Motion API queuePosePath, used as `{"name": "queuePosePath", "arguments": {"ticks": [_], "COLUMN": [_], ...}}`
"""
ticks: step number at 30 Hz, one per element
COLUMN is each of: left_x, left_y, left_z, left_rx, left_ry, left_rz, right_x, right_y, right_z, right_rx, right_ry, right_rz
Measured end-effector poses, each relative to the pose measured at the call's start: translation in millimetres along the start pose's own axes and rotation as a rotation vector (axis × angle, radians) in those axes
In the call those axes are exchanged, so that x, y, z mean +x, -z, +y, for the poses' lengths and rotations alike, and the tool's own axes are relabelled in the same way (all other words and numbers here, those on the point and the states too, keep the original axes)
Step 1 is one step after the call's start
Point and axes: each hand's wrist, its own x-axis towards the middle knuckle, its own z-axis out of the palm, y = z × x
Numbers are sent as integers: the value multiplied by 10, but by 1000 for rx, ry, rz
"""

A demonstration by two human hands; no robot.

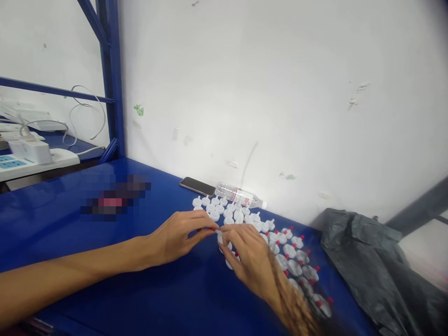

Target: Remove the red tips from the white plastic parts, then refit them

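My left hand [184, 233] pinches a small red cap [213, 229] between thumb and fingertips. Against it, my right hand [250, 252] grips a small white round bottle [220, 237] by its body, its narrow spout at the red cap. Whether the cap sits fully on the spout is too small to tell. Behind my hands lie several similar white bottles [214, 215] with bare spouts. To the right of my right hand, several more bottles [294, 267] wear red caps. Part of a bottle lies under my right fingers, partly hidden.
A phone [197, 186] and a clear plastic water bottle [240, 194] lie along the wall on the blue table [168, 289]. Dark plastic sheeting [371, 261] hangs at the right edge. A blurred-out dark object [117, 198] lies left. Further left is a power strip [63, 159].
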Motion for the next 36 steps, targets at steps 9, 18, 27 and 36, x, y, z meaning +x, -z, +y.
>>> {"name": "queuePosePath", "arguments": {"ticks": [9, 18, 27, 36], "left_x": [29, 25, -15, -14], "left_y": [-5, -63, -121, -145], "left_z": [23, -30, 15, 51], "left_rx": [-33, -111, -365, -433], "left_ry": [116, 243, 419, 483], "left_rz": [-23, -105, -132, -120], "right_x": [-23, -106, -126, -92], "right_y": [5, -84, -92, -118], "right_z": [-8, 28, -20, -119], "right_rx": [-8, -17, -69, -235], "right_ry": [21, 13, 35, 123], "right_rz": [44, 60, 43, 185]}}
